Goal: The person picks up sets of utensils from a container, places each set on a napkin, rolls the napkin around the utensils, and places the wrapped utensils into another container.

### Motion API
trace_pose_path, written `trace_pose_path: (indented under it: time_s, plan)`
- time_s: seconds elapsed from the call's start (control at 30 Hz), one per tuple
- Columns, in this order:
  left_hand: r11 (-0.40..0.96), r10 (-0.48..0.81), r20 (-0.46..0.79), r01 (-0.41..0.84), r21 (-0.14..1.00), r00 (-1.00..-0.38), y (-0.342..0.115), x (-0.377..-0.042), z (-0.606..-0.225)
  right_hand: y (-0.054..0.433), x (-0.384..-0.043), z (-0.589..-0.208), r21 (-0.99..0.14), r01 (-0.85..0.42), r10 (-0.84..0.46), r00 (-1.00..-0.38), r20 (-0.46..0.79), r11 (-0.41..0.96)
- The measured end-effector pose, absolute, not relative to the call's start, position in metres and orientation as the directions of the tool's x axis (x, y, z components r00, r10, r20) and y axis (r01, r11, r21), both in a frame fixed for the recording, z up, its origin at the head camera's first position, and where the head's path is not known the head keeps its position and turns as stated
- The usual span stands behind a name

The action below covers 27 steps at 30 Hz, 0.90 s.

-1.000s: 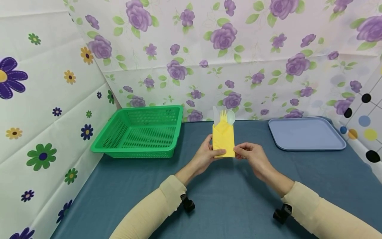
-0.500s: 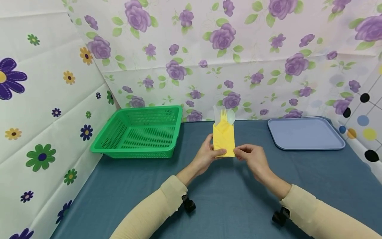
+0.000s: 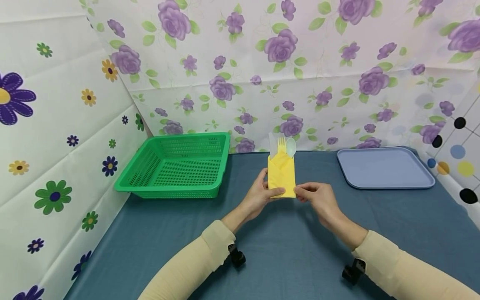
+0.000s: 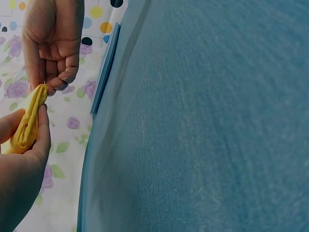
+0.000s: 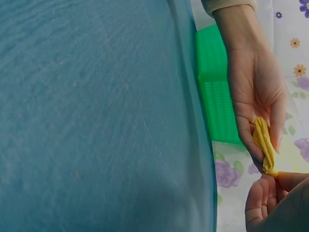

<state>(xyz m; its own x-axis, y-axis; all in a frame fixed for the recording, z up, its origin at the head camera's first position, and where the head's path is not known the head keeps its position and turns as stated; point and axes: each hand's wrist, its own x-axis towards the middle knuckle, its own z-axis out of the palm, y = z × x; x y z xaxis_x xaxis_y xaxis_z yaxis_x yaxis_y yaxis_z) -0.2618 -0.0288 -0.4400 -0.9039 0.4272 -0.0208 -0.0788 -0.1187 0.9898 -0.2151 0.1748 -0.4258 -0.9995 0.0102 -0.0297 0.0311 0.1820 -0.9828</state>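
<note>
A yellow napkin (image 3: 281, 173), folded into a pocket, stands upright between both hands in the head view. From its top stick out a clear plastic knife (image 3: 272, 145), a yellow fork (image 3: 281, 145) and a pale green spoon (image 3: 291, 146). My left hand (image 3: 258, 195) grips the napkin's lower left, thumb across the front and fingers behind. At the lower right corner, my right hand (image 3: 318, 196) pinches the edge between thumb and forefinger. Both wrist views show the napkin's folded bottom end (image 4: 30, 123) held clear above the blue cloth.
A green perforated basket (image 3: 170, 188) sits at the back left of the blue-covered table (image 3: 292, 258). The back right holds a light blue tray (image 3: 386, 166). Flowered cloth (image 3: 243, 54) hangs behind the table, with another patterned sheet (image 3: 56, 137) along the left.
The right hand has shifted very slightly down at the napkin's corner. The napkin, cutlery and left hand stay almost in place.
</note>
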Motion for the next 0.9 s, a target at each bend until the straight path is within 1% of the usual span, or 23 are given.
trace_pose_path:
  time_s: [0.23, 0.47, 0.63, 0.9]
  plan:
    - [-0.113, 0.421, -0.022, -0.076, 0.991, -0.907, -0.0285, -0.2616, -0.4394, 0.1769, -0.2177, -0.4248, -0.988, 0.009, -0.020, -1.000, -0.013, 0.157]
    - [-0.111, 0.421, -0.027, -0.081, 0.991, -0.906, -0.0279, -0.2612, -0.4410, 0.1764, -0.2201, -0.4269, -0.976, -0.022, -0.018, -1.000, 0.019, 0.216]
    - [-0.119, 0.419, -0.022, -0.079, 0.990, -0.908, -0.0282, -0.2613, -0.4404, 0.1767, -0.2210, -0.4279, -0.975, -0.043, -0.025, -0.999, 0.038, 0.220]
    - [-0.127, 0.401, -0.012, -0.068, 0.990, -0.916, -0.0285, -0.2628, -0.4398, 0.1778, -0.2193, -0.4285, -0.971, -0.027, -0.071, -0.997, 0.010, 0.238]
